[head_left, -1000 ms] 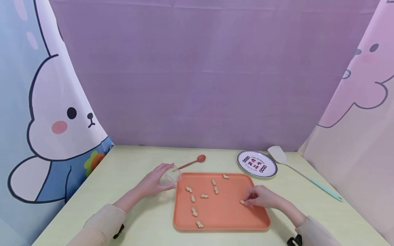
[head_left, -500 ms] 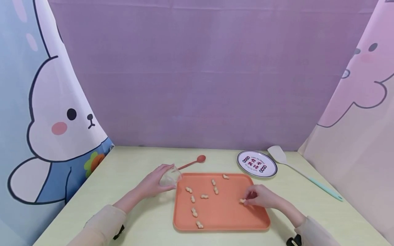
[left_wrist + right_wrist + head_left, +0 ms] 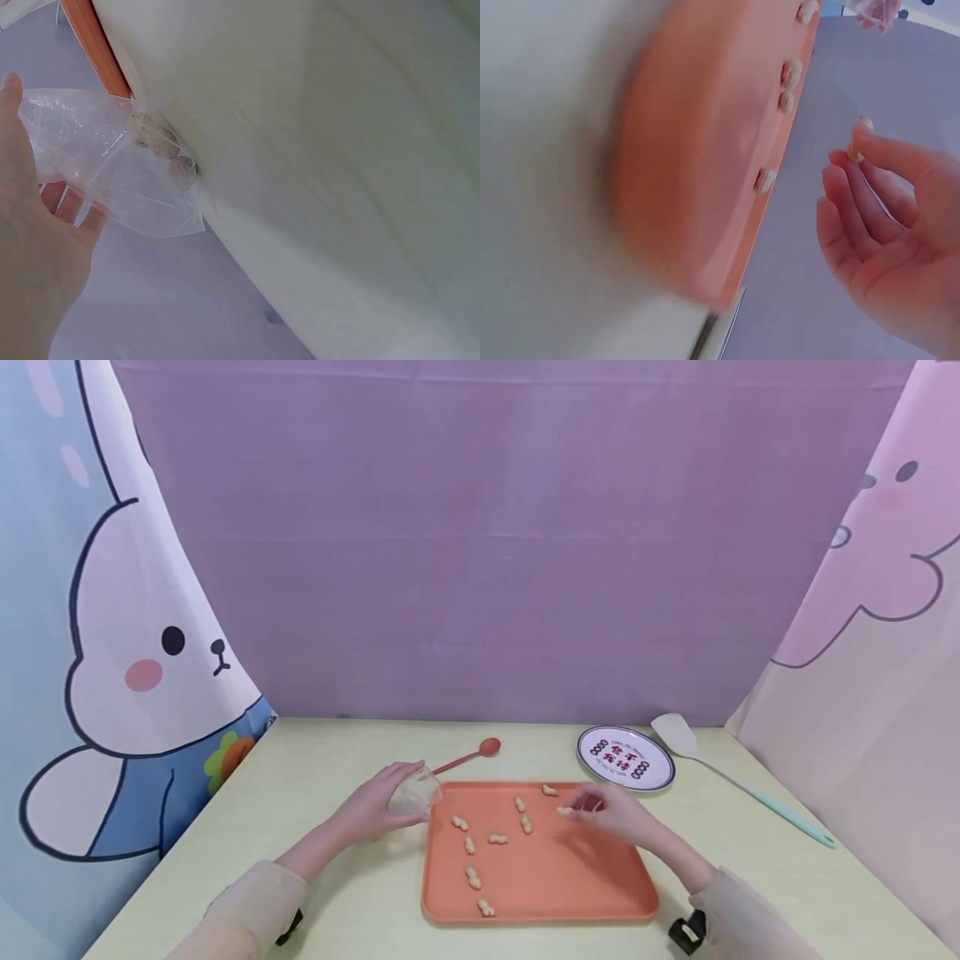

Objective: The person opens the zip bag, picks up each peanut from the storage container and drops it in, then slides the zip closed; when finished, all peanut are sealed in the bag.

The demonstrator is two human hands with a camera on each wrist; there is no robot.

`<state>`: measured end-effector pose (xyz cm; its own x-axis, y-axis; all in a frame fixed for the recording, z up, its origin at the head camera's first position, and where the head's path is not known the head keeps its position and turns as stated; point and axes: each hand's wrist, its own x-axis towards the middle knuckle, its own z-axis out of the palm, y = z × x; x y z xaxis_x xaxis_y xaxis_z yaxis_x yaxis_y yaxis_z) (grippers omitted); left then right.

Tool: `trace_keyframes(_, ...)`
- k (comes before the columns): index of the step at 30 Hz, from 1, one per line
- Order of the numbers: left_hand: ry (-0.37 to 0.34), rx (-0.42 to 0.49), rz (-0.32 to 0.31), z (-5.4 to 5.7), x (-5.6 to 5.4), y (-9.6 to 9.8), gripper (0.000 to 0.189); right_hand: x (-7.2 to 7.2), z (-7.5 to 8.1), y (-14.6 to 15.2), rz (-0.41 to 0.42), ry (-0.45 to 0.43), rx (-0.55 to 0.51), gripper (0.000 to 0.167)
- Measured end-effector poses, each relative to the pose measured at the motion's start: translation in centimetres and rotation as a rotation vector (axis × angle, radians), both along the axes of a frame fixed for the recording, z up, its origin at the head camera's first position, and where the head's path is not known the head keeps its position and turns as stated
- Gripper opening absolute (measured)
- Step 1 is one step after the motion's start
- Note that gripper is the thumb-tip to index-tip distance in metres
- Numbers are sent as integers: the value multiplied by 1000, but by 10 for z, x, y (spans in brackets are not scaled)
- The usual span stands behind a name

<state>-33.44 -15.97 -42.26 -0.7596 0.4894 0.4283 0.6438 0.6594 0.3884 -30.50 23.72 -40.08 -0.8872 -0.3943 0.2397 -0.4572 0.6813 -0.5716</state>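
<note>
My left hand [image 3: 378, 802] grips a clear plastic bag [image 3: 112, 165] at the left edge of the orange tray [image 3: 555, 893]. A few peanuts [image 3: 161, 139] show in the lower end of the bag in the left wrist view. Above the right part of the tray, my right hand [image 3: 611, 812] pinches a peanut [image 3: 856, 142] between thumb and fingertips. Several other peanuts [image 3: 473, 877] lie scattered on the tray, mostly in its left half and towards the back.
Behind the tray lies a red spoon [image 3: 480, 752]. A white plate [image 3: 626, 758] with red characters sits at the back right, beside a white spatula [image 3: 727, 777] with a mint green handle. A purple cloth [image 3: 480, 552] hangs behind the table [image 3: 360, 902].
My right hand has lifted the peanut off the tray and moved it back and to the left. The left hand and the bag have stayed in place.
</note>
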Motion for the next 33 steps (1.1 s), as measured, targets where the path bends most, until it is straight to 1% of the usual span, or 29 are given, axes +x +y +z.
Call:
trace_keyframes(4, -4, -7, -3, 1, 1, 0, 80, -6, 2, -19, -20, 12, -64, 15)
trace_keyframes(9, 10, -12, -6, 1, 1, -1, 82, -10, 4, -47, -27, -5, -93, 12)
trace_keyframes(16, 42, -15, -16, 1, 2, -1, 85, -11, 17, -89, 83, -17, -159, 14)
trace_keyframes(21, 60, -24, -22, 2, 2, -1, 84, -14, 23, -116, 119, -7, -187, 13)
trace_keyframes(25, 62, -23, -30, 2, 1, -1, 83, -18, 24, -134, 144, 21, -183, 14)
trace_keyframes(29, 54, -19, -29, 1, 1, -1, 83, -22, 22, -147, 152, 31, -172, 15)
trace_keyframes(33, 56, -12, -26, 0, 1, -2, 83, -26, 20, -159, 163, 12, -182, 19)
